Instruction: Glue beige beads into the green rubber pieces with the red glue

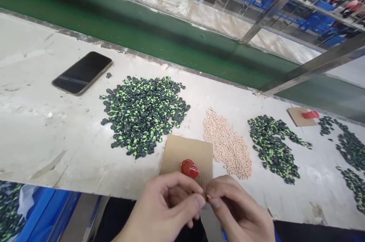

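Note:
My left hand [164,206] and my right hand [236,209] meet at the table's near edge, fingertips pinched together on something tiny that I cannot make out. Just beyond them lies a brown cardboard piece [186,152] with a glossy red blob [189,168] on it. A large heap of dark green and lime small parts [144,111] lies beyond the cardboard to the left. A pile of pale pink beads [228,145] sits to its right, with a second green pile [273,147] further right.
A black phone [82,73] lies face up at the left. A second cardboard piece with a red item [303,116] and more green parts [352,154] sit far right. A green conveyor belt [128,25] runs behind the table. A blue bin [17,211] is at lower left.

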Demonstrator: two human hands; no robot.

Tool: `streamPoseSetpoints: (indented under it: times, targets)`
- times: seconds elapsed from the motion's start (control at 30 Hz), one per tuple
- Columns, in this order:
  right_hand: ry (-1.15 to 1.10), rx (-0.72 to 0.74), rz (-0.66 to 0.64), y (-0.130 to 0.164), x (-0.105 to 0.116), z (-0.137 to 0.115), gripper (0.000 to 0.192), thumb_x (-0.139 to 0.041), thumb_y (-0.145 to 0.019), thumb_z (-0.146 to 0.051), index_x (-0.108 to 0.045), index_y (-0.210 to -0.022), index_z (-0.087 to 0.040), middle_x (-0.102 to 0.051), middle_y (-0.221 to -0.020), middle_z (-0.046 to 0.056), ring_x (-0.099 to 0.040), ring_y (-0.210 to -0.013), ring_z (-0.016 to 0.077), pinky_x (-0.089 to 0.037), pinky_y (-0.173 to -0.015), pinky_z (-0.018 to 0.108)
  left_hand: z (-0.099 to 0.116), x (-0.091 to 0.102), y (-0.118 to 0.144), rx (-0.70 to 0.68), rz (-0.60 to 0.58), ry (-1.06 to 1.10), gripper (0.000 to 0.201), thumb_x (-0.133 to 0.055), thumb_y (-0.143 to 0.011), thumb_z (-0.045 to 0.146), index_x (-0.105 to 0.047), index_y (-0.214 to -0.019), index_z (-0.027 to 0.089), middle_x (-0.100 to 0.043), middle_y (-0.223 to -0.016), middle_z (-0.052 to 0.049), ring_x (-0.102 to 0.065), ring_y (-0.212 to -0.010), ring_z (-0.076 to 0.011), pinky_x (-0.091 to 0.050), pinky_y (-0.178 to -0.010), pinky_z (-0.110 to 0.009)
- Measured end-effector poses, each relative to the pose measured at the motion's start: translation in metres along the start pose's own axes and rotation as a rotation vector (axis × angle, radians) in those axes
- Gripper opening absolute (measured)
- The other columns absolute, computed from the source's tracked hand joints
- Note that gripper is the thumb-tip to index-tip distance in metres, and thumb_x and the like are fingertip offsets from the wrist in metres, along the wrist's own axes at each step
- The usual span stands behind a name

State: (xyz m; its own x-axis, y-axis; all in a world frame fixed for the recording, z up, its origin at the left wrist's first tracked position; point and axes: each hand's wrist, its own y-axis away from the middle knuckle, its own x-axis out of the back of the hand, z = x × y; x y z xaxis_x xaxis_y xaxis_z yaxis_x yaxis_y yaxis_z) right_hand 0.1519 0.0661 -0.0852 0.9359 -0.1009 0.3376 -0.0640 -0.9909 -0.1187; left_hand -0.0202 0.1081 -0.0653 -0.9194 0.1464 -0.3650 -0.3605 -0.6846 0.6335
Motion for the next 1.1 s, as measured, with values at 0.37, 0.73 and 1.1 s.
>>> streamPoseSetpoints:
  times: [0.37, 0.73, 1.1]
  targets:
    - [0.140, -0.132, 0.121, 0.003, -0.016, 0.016, 0.014, -0.067, -0.095, -0.021, -0.076, -0.085, -0.025, -0.073, -0.085, 0.006, -0.067, -0.078, 0.0217, -0.055, -0.071, 0.031, -0.020, 0.038, -0.025, -0.473, 0.178, -0.493, 0.014, -0.069, -0.087, 0.022, -0.083, -0.090, 0.024, -0.084, -0.088, 0.000, -0.076, -0.070, -0.0168, -0.057, -0.065, -0.023]
    - [0.155, -0.128, 0.122, 0.000, -0.014, 0.013, 0.014, -0.069, -0.094, -0.024, -0.078, -0.083, -0.024, -0.074, -0.085, 0.007, -0.068, -0.078, 0.0220, -0.056, -0.070, 0.031, -0.021, 0.038, -0.020, -0.441, 0.157, -0.486, 0.019, -0.065, -0.092, 0.023, -0.082, -0.097, 0.025, -0.083, -0.090, -0.001, -0.077, -0.076, -0.0171, -0.059, -0.067, -0.022]
    - [-0.444, -0.328, 0.073, 0.005, 0.001, -0.002, 0.005, -0.077, -0.091, -0.028, -0.080, -0.088, -0.030, -0.080, -0.092, 0.005, -0.076, -0.076, 0.0183, -0.067, -0.068, 0.026, -0.002, 0.000, 0.000, -0.083, 0.012, 0.056, 0.006, -0.086, -0.073, 0.025, -0.082, -0.078, 0.025, -0.074, -0.062, 0.003, -0.071, -0.064, -0.0154, -0.060, -0.067, -0.023]
